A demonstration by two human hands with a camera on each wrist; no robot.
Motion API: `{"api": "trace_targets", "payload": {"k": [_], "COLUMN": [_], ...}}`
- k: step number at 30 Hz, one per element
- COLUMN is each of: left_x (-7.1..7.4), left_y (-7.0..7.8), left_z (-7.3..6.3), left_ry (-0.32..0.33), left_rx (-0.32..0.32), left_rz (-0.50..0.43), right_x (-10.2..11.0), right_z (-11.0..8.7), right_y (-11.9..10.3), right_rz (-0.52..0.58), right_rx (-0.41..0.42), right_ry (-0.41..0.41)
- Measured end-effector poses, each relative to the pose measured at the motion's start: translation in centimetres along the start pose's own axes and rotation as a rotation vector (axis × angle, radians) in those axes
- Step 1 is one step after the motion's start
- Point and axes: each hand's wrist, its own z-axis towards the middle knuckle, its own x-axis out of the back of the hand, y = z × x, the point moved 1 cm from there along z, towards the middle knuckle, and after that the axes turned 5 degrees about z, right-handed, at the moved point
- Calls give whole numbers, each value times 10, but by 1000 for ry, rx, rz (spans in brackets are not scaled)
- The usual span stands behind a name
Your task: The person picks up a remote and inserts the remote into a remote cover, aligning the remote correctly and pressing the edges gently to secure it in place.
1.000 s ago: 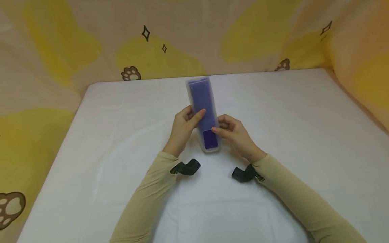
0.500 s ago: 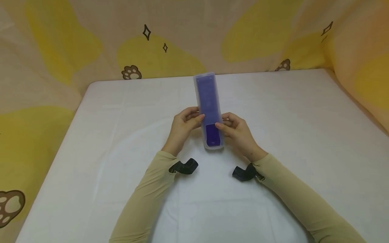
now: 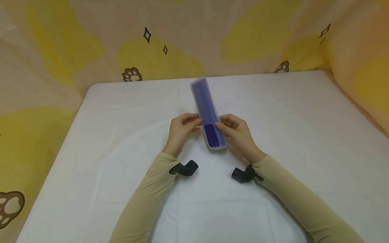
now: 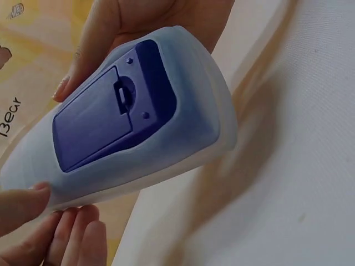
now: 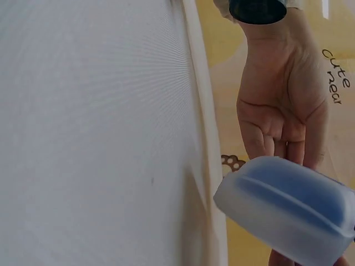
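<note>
Upright above the table, between both hands, is a purple remote control (image 3: 211, 135), its top leaning left in the head view. A frosted translucent cover (image 4: 194, 113) wraps it, with a cut-out that bares the dark purple battery door (image 4: 94, 119) and its latch. My left hand (image 3: 178, 134) pinches the left edge between thumb and fingers. Opposite it, my right hand (image 3: 240, 137) grips the right edge, its thumb on the face and its fingers behind. In the right wrist view the cover's rounded end (image 5: 277, 205) hides most of the right hand.
A white cloth (image 3: 121, 162) covers the table. Behind it hangs a yellow and beige patterned curtain (image 3: 249, 37). Black wrist cameras (image 3: 187, 168) stick out from both sleeves.
The remote control first shifted right and swung more upright, then its top tilted back left. My left thumb slid from its face to the left edge; my right hand keeps its grip.
</note>
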Motion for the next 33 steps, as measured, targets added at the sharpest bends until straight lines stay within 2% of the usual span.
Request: {"api": "trace_targets", "payload": {"k": [4,8,14,19,28,33], "left_x": [-1,-2,-6,-8,-9,-7], "left_y": [-2,-2,0,0,1,2], "left_z": [0,0,-2,-3,-5,-4], "left_ry": [-39,-62,-44,-35,-45,-60], "left_rx": [48,81,120,166,138,132], "left_rz": [10,-15,-37,-55,-85,-85], "right_x": [1,2,1,-1,-7,-6], "right_z": [1,1,0,-2,-6,-5], "right_y": [1,3,2,0,-1,-2], "right_rz": [-68,-99,-100,-148,-184,-187], "right_rx": [-13,25,99,147,184,169], "right_ry": [7,8,-38,-68,-89,-62]}}
